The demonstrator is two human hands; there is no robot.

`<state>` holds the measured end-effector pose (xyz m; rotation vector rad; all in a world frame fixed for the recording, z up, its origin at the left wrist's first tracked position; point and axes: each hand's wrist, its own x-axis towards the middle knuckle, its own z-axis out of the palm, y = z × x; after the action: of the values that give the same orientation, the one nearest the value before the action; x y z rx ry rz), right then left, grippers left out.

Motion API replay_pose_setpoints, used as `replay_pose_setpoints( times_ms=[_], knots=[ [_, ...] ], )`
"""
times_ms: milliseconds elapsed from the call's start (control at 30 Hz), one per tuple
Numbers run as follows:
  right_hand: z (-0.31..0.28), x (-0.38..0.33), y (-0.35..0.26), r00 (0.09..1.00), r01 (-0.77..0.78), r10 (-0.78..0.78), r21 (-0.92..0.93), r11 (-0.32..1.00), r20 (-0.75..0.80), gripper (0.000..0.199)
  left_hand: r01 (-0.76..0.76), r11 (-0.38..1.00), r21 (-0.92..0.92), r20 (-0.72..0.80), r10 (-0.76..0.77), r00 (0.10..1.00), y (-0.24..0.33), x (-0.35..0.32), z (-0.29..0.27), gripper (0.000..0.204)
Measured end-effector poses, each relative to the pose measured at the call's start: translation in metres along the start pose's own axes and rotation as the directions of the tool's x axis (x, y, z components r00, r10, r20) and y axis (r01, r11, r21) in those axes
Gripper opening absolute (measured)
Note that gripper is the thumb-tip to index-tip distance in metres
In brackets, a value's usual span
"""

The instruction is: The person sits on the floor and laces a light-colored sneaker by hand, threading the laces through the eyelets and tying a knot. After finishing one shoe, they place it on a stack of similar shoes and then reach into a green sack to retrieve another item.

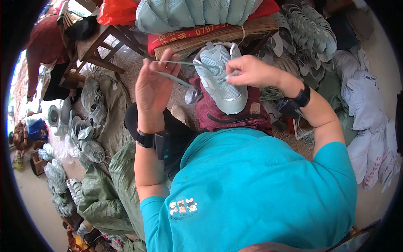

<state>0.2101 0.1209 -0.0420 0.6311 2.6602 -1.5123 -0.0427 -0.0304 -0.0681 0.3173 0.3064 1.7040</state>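
A pale grey-green sneaker upper (222, 98) rests in front of me, its toe toward my body, on a dark red cloth (203, 119). A grey-green shoelace (182, 63) stretches from its eyelets to my left hand (155, 86). That hand is raised left of the shoe, with the lace caught at its fingers and a second strand slanting back down toward the shoe. Over the shoe's right side, my right hand (254, 73) is closed in a pinch on lace near the eyelets. Its fingertips partly hide the lacing there.
Beyond the shoe, a wooden bench (218, 35) carries a row of similar shoe uppers (197, 14). More uppers hang in bundles (310, 31) at the right and lie in piles (90, 145) at the left. White sacks (365, 101) stand far right; green sacks (100, 197) lie left. A person (46, 50) bends over at far left.
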Motion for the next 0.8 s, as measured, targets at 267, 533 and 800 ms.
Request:
replay_pose_setpoints(
  times_ms=[267, 533, 800],
  knots=[
    [-0.058, -0.038, 0.027, 0.954, -0.207, 0.271, 0.368, 0.906, -0.13, 0.014, -0.207, 0.967, -0.147, -0.178, 0.18, 0.967, 0.079, -0.04, -0.058, 0.018],
    [-0.069, -0.074, 0.116, 0.816, -0.343, -0.085, -0.598, 0.724, -0.572, 0.016, -0.516, 0.851, 0.1, -0.503, 0.49, 0.712, 0.179, -0.091, -0.145, 0.013],
    [-0.149, -0.146, 0.243, 0.577, 0.319, 0.635, 0.858, 0.403, -0.513, 0.025, -0.513, 0.692, 0.508, -0.508, 0.722, 0.47, 0.186, -0.105, -0.122, 0.015]
  ],
)
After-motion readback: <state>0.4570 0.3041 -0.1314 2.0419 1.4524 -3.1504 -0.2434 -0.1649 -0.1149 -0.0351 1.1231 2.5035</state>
